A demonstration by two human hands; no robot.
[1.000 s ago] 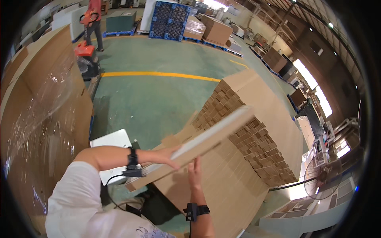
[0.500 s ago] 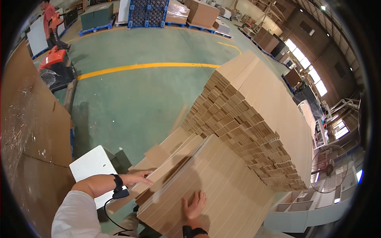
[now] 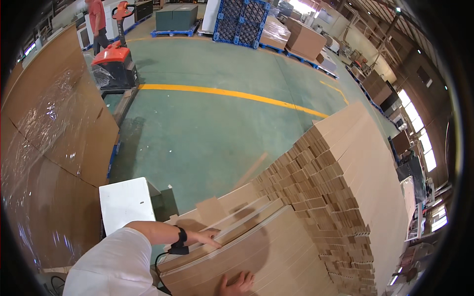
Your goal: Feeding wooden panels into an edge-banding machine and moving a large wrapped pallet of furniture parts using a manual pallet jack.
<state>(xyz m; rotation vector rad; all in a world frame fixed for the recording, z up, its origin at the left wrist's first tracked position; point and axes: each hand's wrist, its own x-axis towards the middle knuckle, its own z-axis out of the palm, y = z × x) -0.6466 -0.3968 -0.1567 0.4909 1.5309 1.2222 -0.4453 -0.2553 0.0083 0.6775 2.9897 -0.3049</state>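
Note:
Below me lies a layer of pale wood-coloured boards [image 3: 284, 246], long strips set side by side. My right hand [image 3: 239, 284] rests on top of them near the lower edge, fingers spread; its wrist is out of the picture. Farther left, my left hand [image 3: 210, 238] reaches over the long edge of a narrow board [image 3: 247, 218] beside the layer. Its fingers look stretched out along that edge, and their undersides are hidden. A dark band with a small box and a cable sits on my left wrist.
A tall stack of board strips [image 3: 365, 163] rises at the right. Left stand a white box [image 3: 127, 202] and a large film-wrapped carton stack [image 3: 59, 143]. Beyond are an orange-and-black pallet truck [image 3: 116, 64], a person [image 3: 97, 24], and a blue pallet [image 3: 241, 22] on end.
The view has shifted, so the surroundings appear farther right and lower. My left hand still touches the narrow boards, and my right hand stays spread on the layer.

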